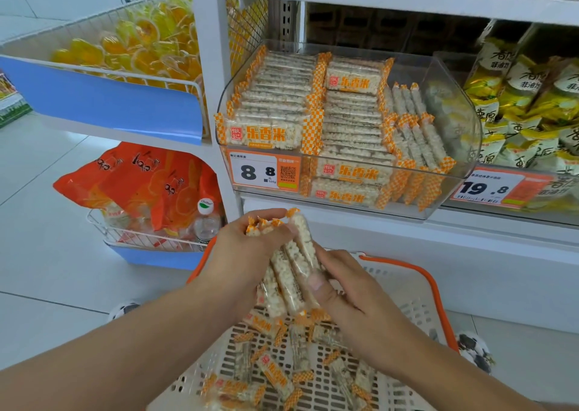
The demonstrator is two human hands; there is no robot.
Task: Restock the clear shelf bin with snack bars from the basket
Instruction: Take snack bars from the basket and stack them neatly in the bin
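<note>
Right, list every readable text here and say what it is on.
"乐香米": snack bars in the clear shelf bin.
"8 8": price tag on the bin's front.
"19.8": price tag to the right.
"非油炸": yellow bags.
Tags' small print, water bottle label: too blurred to read.

Bunched snack bars above basket, below stocked bin

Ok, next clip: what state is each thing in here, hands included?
Left hand: grips the top of a bundle of bars.
Right hand: grips the bundle lower down.
Bundle: held above the basket, tilted, below the bin.
Bin: open-topped, mostly full, gap at right rear.
Basket: on the floor, loose bars scattered inside.
</note>
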